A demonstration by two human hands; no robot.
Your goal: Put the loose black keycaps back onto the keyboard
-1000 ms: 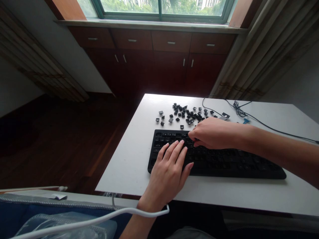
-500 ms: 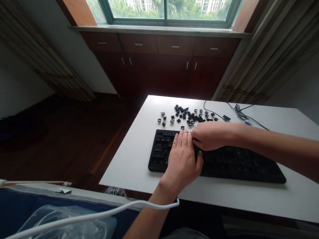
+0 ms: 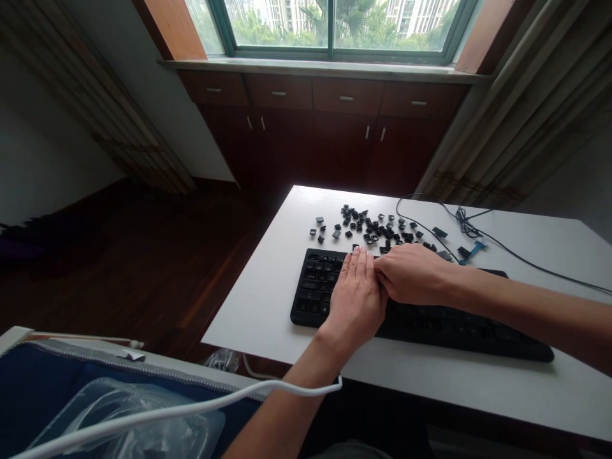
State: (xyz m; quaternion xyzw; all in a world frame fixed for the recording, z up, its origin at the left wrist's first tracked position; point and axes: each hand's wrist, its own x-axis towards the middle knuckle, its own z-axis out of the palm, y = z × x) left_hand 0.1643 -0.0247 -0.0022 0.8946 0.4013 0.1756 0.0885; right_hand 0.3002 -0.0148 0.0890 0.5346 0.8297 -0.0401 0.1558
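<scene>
A black keyboard point(image 3: 444, 325) lies across the white table, its left end turned slightly away from me. My left hand point(image 3: 357, 293) rests flat on its left part, fingers stretched out together toward the back edge. Right beside it, my right hand point(image 3: 414, 274) is closed over the keyboard, its curled fingers against the left hand's side. What those fingers grip, if anything, is hidden. Behind the keyboard lie many loose black keycaps point(image 3: 367, 223), partly heaped. One single keycap point(image 3: 355, 247) sits close to the left fingertips.
A black cable point(image 3: 521, 252) with a tied bundle runs over the back right of the table point(image 3: 253, 280). Near it lies a blue piece point(image 3: 473, 253). A white cord point(image 3: 191, 411) crosses in front, above a clear plastic bag point(image 3: 138, 421).
My right hand has drawn in closer to the left hand, its fingers still closed. The left hand stays flat on the keyboard. The whole view has shifted slightly.
</scene>
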